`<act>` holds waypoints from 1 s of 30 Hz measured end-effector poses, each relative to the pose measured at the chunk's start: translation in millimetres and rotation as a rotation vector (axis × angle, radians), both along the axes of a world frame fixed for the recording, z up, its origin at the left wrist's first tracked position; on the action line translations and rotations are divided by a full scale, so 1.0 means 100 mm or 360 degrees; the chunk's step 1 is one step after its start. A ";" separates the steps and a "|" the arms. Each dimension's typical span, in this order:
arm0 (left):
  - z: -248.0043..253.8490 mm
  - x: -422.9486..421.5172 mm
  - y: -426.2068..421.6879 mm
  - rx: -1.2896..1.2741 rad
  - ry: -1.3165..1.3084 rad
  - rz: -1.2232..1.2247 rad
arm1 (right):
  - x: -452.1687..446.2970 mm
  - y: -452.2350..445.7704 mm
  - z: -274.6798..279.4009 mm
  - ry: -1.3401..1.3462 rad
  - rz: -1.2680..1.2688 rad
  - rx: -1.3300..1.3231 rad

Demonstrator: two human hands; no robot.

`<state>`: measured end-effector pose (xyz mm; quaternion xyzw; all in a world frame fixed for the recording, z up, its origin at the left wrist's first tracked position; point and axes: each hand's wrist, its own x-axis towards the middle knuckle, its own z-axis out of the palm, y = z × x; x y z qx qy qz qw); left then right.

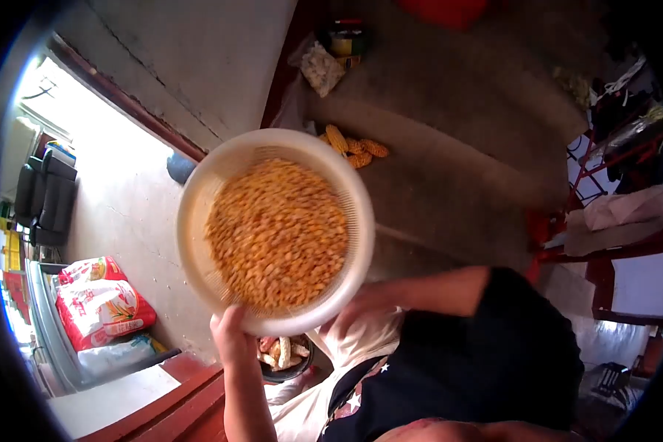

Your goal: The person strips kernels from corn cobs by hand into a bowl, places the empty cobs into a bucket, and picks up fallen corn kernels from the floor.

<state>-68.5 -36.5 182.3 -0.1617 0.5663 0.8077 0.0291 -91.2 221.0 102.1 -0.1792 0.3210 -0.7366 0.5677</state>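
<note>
A white plastic colander (361, 214) with slotted sides is held up in front of me, tilted so that its inside shows. Loose yellow corn kernels (280, 236) cover most of its bottom, blurred by motion. My left hand (232, 331) grips the lower rim, its thumb against the edge and the other fingers partly hidden. At the lower right of the colander, my right hand (361, 303) is close to the rim. Motion smears its fingers, so I cannot tell whether it touches. Partly hidden below the colander, a dark bucket (281, 374) contains pale corn cobs (283, 353).
Several ears of corn (355, 147) lie on the floor beyond the colander, with a bag of pale pieces (321, 70) farther off. Red and white sacks (103, 306) are at the left, near a black chair (46, 195). A red-framed table (604, 250) stands right.
</note>
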 end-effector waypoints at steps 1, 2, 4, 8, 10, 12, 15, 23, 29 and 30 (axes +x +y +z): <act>0.05 -0.63 0.42 -0.0092 -0.0088 0.0018 | -0.18 0.42 0.08 -0.0042 -0.0430 0.0038; 0.05 -0.81 0.64 -0.0150 -0.0127 0.0005 | -0.36 0.83 0.20 -0.0027 -0.0826 0.0087; -0.04 -1.02 1.13 -0.0131 -0.0228 -0.0059 | -0.53 1.40 0.08 -0.0448 -0.1319 0.0295; -0.34 -1.14 1.55 -0.0319 -0.0271 -0.0277 | -0.52 1.76 -0.01 -0.0517 -0.1743 0.0931; -0.48 -1.37 1.70 -0.0378 -0.0334 -0.0500 | -0.55 1.83 0.11 -0.0365 -0.2090 0.0905; -0.45 -1.50 1.85 -0.0187 -0.0340 -0.0553 | -0.63 2.01 0.20 -0.0346 -0.2158 0.0944; -0.20 -1.55 1.87 -0.0009 0.0024 -0.0558 | -0.91 2.35 0.13 -0.0355 -0.2226 0.0999; -1.15 -0.56 -0.34 -0.1008 -0.0114 0.0547 | -2.53 4.01 -1.04 -0.0323 -0.2406 0.0535; -1.96 0.41 -0.63 -0.2148 -0.0365 0.0044 | -2.83 4.11 -1.20 -0.0219 -0.2358 0.0679; -2.06 0.45 -0.57 -0.2352 -0.0297 -0.0116 | -2.65 3.86 -1.06 -0.0221 -0.2347 0.0708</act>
